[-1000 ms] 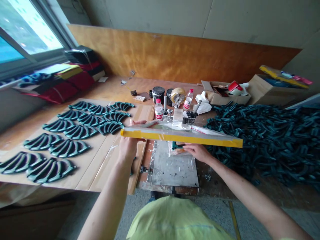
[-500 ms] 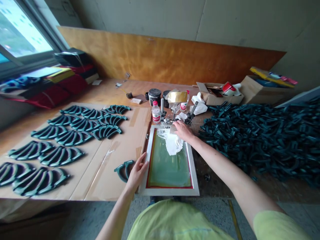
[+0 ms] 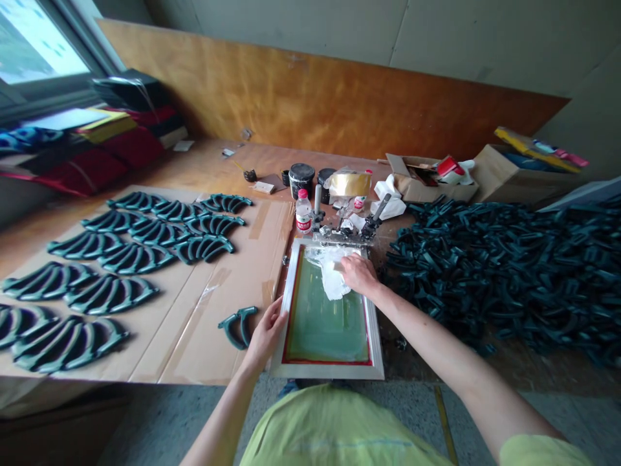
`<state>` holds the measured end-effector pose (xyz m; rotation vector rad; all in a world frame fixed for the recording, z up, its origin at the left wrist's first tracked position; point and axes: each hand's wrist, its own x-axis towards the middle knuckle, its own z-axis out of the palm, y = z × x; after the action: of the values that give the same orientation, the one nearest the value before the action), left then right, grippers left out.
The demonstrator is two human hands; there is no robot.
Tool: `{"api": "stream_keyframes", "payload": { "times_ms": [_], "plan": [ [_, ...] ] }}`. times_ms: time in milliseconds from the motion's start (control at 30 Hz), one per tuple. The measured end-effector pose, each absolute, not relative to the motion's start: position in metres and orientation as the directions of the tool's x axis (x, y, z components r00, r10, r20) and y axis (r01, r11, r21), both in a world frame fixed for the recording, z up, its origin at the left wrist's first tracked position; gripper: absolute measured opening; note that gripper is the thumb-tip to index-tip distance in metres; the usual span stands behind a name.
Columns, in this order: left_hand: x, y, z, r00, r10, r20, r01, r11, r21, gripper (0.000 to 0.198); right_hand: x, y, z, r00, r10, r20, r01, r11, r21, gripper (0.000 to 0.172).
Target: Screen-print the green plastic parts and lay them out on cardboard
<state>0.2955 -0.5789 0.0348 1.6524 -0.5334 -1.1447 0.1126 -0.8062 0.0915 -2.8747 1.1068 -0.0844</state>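
A metal-framed screen [image 3: 330,370] with green mesh lies at the table's front edge, clamped at its far end. White paste [image 3: 332,282] covers part of the mesh near that end. My right hand [image 3: 358,274] grips a small pale scraper [image 3: 337,266] over the paste. At the frame's left side rests my left hand [image 3: 266,329], its fingers touching the edge. Left of that hand, a dark green curved part [image 3: 237,327] lies on the cardboard [image 3: 194,323].
Rows of green curved pieces [image 3: 138,257] lie on the cardboard at left. A large heap of similar parts [image 3: 504,272] fills the right. Behind the screen stand a bottle [image 3: 303,212], black tubs [image 3: 301,180] and open boxes [image 3: 436,190].
My right hand has moved slightly toward me and right, away from the clamped end, with the scraper now over the paste. My left hand stays at the frame's edge. The view has shifted slightly.
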Motion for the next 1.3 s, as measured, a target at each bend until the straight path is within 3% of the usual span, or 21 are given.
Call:
{"api": "stream_keyframes", "payload": {
  "times_ms": [133,267,367,467,600,700,800,933,1000,1100,1167,1300],
  "plan": [
    [0.296,-0.580,0.036,0.457,-0.779,-0.428,0.181,-0.390,0.903,0.078,0.089,-0.792,0.093,0.904,-0.428,0.018,-0.421,-0.896,-0.140,0.022],
    [0.295,-0.581,0.039,0.473,-0.762,-0.443,0.190,-0.403,0.895,0.081,0.069,-0.799,0.105,0.956,-0.293,0.002,-0.286,-0.938,-0.198,0.022],
    [0.293,-0.580,0.039,0.488,-0.755,-0.437,0.194,-0.394,0.898,0.081,0.076,-0.809,0.109,0.943,-0.332,0.014,-0.321,-0.920,-0.225,0.010],
    [0.293,-0.580,0.036,0.492,-0.765,-0.416,0.186,-0.374,0.909,0.078,0.087,-0.806,0.097,0.900,-0.409,0.149,-0.380,-0.905,-0.189,0.014],
    [0.294,-0.579,0.030,0.497,-0.759,-0.420,0.195,-0.374,0.907,0.078,0.076,-0.786,0.073,0.909,-0.313,0.276,-0.285,-0.949,-0.137,0.022],
    [0.294,-0.578,0.031,0.500,-0.750,-0.433,0.207,-0.381,0.901,0.079,0.065,-0.786,0.074,0.917,-0.277,0.288,-0.223,-0.953,-0.204,0.020],
    [0.294,-0.578,0.044,0.485,-0.751,-0.447,0.224,-0.388,0.894,0.078,0.079,-0.808,0.090,0.881,-0.381,0.281,-0.294,-0.905,-0.308,0.020],
    [0.296,-0.578,0.079,0.455,-0.769,-0.449,0.237,-0.381,0.894,0.081,0.116,-0.846,0.116,0.789,-0.582,0.199,-0.495,-0.793,-0.357,0.058],
    [0.301,-0.579,0.100,0.464,-0.781,-0.419,0.217,-0.358,0.908,0.074,0.121,-0.863,0.129,0.722,-0.658,0.215,-0.583,-0.746,-0.323,0.065],
    [0.309,-0.590,0.130,0.477,-0.795,-0.373,0.199,-0.316,0.928,0.065,0.098,-0.882,0.140,0.557,-0.741,0.374,-0.676,-0.667,-0.314,0.053],
    [0.313,-0.606,0.148,0.508,-0.813,-0.284,0.218,-0.198,0.956,0.066,0.072,-0.886,0.135,0.436,-0.790,0.431,-0.738,-0.588,-0.330,0.038],
    [0.318,-0.653,0.182,0.576,-0.817,-0.009,0.195,0.127,0.973,0.057,0.035,-0.860,0.094,0.471,-0.820,0.325,-0.774,-0.561,-0.295,0.025]
  ]
}}
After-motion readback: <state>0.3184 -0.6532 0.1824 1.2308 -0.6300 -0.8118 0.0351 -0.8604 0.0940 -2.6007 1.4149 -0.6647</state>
